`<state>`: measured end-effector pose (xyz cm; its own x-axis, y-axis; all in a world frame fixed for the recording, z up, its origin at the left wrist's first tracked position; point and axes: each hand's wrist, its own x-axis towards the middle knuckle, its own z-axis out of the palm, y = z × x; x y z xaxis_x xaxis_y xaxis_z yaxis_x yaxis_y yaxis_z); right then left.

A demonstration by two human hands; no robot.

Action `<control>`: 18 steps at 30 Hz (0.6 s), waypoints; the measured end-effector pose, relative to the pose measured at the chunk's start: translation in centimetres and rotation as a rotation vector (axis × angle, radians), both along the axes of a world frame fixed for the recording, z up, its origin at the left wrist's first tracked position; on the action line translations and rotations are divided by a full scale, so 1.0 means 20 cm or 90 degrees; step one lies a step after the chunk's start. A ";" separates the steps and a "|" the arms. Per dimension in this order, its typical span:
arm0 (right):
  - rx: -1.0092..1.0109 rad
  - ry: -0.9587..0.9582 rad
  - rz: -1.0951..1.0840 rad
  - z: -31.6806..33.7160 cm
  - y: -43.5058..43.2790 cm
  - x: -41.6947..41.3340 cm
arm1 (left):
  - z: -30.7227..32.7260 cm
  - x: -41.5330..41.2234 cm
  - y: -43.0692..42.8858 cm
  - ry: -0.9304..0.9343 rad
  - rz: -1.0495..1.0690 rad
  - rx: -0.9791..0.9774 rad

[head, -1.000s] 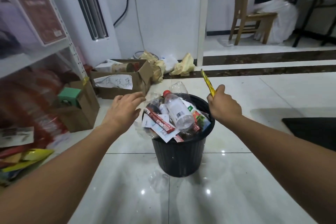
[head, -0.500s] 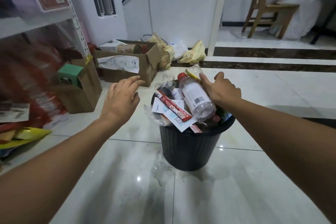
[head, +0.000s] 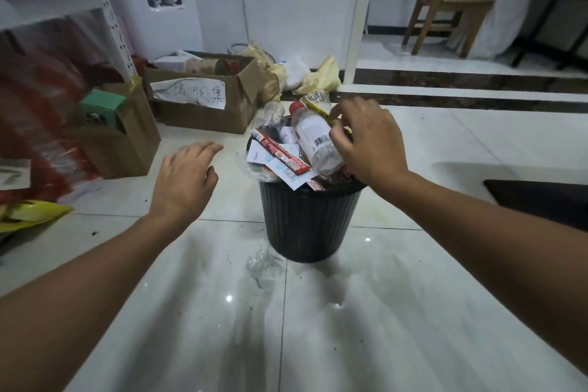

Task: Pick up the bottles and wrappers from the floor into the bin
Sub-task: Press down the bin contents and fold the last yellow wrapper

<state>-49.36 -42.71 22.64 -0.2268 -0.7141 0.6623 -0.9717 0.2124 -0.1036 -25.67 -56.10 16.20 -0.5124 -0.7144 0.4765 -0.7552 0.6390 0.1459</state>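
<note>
My right hand (head: 366, 140) hovers over the far right of the black bin (head: 310, 219), fingers curled and pinching at a yellow wrapper (head: 318, 102) beside the clear bottle (head: 313, 137) with the red cap, which lies tilted on top of the heap. A red wrapper (head: 280, 153) lies to its left. My left hand (head: 184, 181) is spread, empty, left of the bin. A clear plastic scrap (head: 264, 267) lies on the floor tiles (head: 350, 328) near the bin's base.
</note>
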 end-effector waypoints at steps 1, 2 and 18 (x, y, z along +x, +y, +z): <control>0.002 0.000 0.026 -0.02 0.06 0.05 | -0.02 0.02 0.03 -0.001 0.000 0.002; 0.009 0.005 0.047 -0.05 0.11 0.09 | -0.03 0.04 0.06 -0.005 -0.002 0.003; 0.276 -0.140 0.049 -0.83 0.27 0.26 | -0.72 -0.08 0.32 -0.195 -0.079 0.240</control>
